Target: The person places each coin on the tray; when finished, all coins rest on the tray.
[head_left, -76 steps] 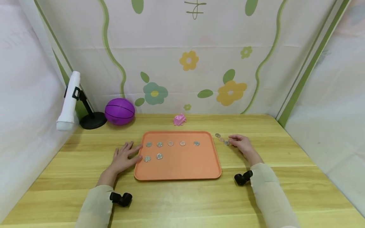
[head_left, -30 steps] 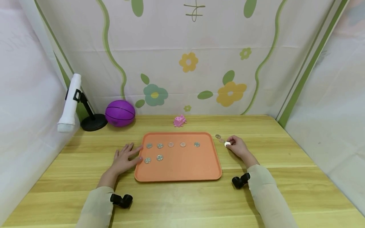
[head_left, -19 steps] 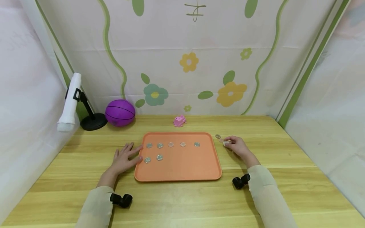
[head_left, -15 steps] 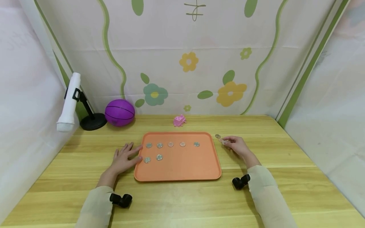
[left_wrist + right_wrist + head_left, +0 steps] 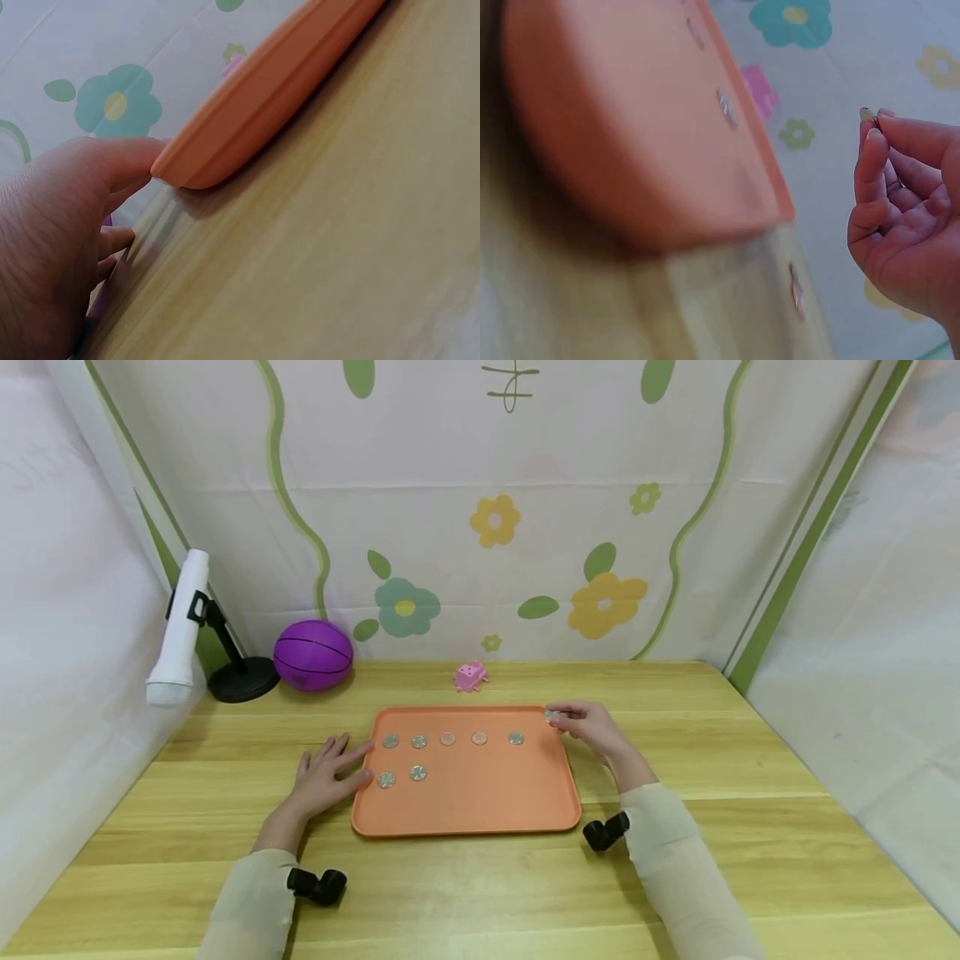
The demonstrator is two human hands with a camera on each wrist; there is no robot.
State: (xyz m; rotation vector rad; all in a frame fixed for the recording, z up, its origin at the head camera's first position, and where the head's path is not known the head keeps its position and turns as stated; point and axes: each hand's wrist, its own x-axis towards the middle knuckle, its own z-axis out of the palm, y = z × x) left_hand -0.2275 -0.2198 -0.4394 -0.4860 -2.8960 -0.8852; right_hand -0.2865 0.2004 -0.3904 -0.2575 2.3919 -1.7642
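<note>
My right hand (image 5: 592,729) pinches a silvery coin (image 5: 551,716) between thumb and fingers, over the far right corner of the orange tray (image 5: 480,810). In the right wrist view that coin (image 5: 867,115) sticks out past the fingertips, seen nearly edge-on. My left hand (image 5: 324,783) lies spread at the tray's left side, thumb and forefinger touching the rim. Several coins form a back row on the tray, among them a reddish coin (image 5: 478,738) and a silvery coin (image 5: 516,738). Two more, including a silvery coin (image 5: 417,772), lie nearer at left.
Coins on the table (image 5: 795,291) lie off the tray's right end, hidden by my right hand in the head view. Behind the tray sits a small pink toy (image 5: 471,677). A purple ball (image 5: 312,655) and a white tube (image 5: 180,631) on a black stand are back left.
My right hand has taken a coin from the group on the table and brought it left, over the tray's far right corner. The left hand has stayed in place.
</note>
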